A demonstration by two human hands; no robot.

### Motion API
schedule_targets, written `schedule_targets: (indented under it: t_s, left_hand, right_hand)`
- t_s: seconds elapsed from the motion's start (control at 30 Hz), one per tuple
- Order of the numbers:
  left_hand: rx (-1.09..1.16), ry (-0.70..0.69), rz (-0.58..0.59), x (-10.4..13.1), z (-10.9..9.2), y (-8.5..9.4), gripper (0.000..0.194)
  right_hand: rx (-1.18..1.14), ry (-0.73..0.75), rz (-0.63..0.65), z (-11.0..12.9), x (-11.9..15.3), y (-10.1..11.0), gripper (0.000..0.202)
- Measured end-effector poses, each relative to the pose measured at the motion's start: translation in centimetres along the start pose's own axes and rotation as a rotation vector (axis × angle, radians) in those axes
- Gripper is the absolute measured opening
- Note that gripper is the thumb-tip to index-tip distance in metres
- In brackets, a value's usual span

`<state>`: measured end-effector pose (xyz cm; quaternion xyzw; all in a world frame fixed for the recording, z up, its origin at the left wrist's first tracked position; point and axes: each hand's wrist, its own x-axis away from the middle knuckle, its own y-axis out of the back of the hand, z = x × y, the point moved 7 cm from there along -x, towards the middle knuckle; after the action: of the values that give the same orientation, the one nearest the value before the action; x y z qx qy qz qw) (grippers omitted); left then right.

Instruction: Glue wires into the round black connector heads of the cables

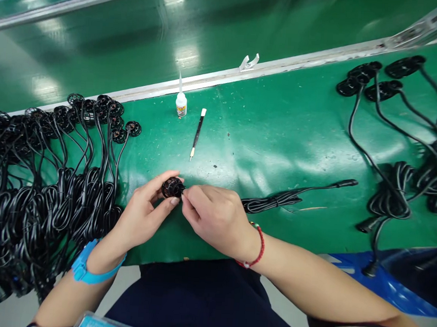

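A flat, blue, plastic-cased badge (108,326) lies below the grip: the left hand (143,213) holds a round black plastic part (170,186), the right hand (219,215) pinches its side, apparently fine handwork, next needing steadiness.

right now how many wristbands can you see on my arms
2: a blue wristband on the left arm, behind the left hand, and a red wristband behind the right hand.
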<state>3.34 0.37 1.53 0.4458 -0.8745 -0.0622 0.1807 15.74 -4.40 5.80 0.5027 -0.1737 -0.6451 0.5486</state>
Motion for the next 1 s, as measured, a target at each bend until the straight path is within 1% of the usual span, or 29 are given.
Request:
schedule_targets:
  t_s: [0.17,0.43,0.53,0.63,0.73,0.83,0.93,1.0]
  left_hand:
    - [0.026,-0.011,-0.005,-0.1,0.0,-0.1,0.043]
    - [0.000,-0.051,0.004,0.1,-0.3,-0.1,0.042]
    - [0.015,-0.069,0.010,0.0,-0.5,-0.3,0.038]
    - [0.029,-0.072,0.013,-0.1,-0.6,-0.5,0.032]
    - [0.018,-0.092,-0.005,-0.1,-0.7,-0.5,0.028]
    - [0.003,-0.111,-0.020,0.0,-0.7,-0.4,0.025]
    - [-0.009,-0.141,-0.031,0.1,-1.0,-0.3,0.023]
    - [-0.018,-0.162,-0.047,0.1,-1.2,-0.1,0.023]
  right_hand:
    - [-0.091,-0.033,0.028,-0.4,0.0,-0.2,0.025]
    - [-0.203,-0.122,0.081,-1.2,0.1,-0.6,0.020]
    - [-0.238,-0.143,0.108,-1.4,0.2,-1.0,0.019]
    - [-0.253,-0.134,0.121,-1.2,0.3,-1.4,0.020]
    - [-0.276,-0.135,0.137,-1.0,0.4,-1.6,0.020]
    - [-0.421,-0.173,0.169,-1.2,0.3,-1.7,0.014]
    - [-0.658,-0.276,0.228,-1.6,0.3,-1.8,0.005]
    - [-0.754,-0.346,0.266,-1.9,0.3,-1.9,0.003]
